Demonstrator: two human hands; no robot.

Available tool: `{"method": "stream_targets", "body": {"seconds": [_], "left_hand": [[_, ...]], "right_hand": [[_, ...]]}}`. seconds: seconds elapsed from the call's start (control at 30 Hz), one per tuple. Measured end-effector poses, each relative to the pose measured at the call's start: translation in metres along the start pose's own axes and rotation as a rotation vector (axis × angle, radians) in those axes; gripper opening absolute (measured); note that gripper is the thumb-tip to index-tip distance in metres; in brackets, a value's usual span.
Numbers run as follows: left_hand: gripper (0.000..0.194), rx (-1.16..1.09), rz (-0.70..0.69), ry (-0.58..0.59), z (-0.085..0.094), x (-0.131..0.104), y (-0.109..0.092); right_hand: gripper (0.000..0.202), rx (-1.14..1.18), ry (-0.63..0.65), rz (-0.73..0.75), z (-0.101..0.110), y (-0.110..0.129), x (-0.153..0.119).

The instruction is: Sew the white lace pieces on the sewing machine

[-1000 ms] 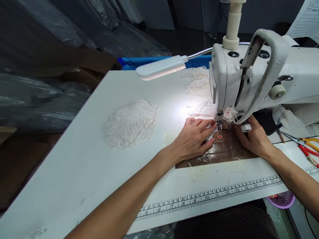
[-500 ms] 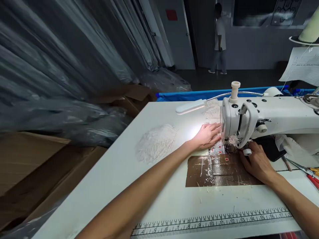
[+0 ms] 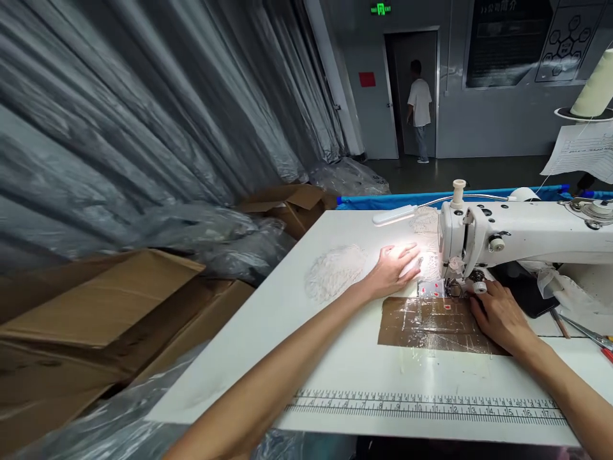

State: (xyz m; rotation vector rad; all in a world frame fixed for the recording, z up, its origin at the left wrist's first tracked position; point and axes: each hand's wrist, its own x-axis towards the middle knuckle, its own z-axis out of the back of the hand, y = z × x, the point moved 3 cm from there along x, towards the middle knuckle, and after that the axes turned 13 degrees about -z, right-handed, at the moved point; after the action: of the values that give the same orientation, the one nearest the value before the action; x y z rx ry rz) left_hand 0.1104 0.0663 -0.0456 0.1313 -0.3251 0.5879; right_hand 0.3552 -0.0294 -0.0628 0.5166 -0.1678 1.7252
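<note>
My left hand (image 3: 395,273) lies palm down with fingers spread on white lace fabric (image 3: 432,259), left of the sewing machine's (image 3: 527,233) needle area. Lamp light falls brightly over these fingers. Close to the presser area on the right rests my right hand (image 3: 502,314), its thumb apart from the fingers; the fingertips are partly hidden behind the machine parts. I see nothing held in it. Brown tape (image 3: 421,326) covers the table in front of the needle. A loose lace piece (image 3: 335,271) lies flat to the left.
A white lamp (image 3: 395,215) sits behind the lace. Scissors (image 3: 587,329) and a dark flat object (image 3: 529,291) lie at right. A printed ruler (image 3: 431,409) runs along the front edge. Cardboard boxes (image 3: 100,300) stand left. A person (image 3: 420,105) stands by the far doorway.
The camera view has shifted, showing more of the far wall. My left hand has drawn slightly back from the needle, fingers wider apart. The far person has turned into the doorway.
</note>
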Motion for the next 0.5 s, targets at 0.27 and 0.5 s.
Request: {"method": "stream_targets", "body": {"seconds": [0.27, 0.5], "left_hand": [[0.045, -0.061, 0.352, -0.306, 0.041, -0.092, 0.039], [0.036, -0.188, 0.636, -0.405, 0.047, -0.135, 0.057]], "right_hand": [[0.032, 0.058, -0.054, 0.073, 0.021, 0.015, -0.002], [0.024, 0.475, -0.12, 0.208, 0.101, 0.058, -0.039]]}}
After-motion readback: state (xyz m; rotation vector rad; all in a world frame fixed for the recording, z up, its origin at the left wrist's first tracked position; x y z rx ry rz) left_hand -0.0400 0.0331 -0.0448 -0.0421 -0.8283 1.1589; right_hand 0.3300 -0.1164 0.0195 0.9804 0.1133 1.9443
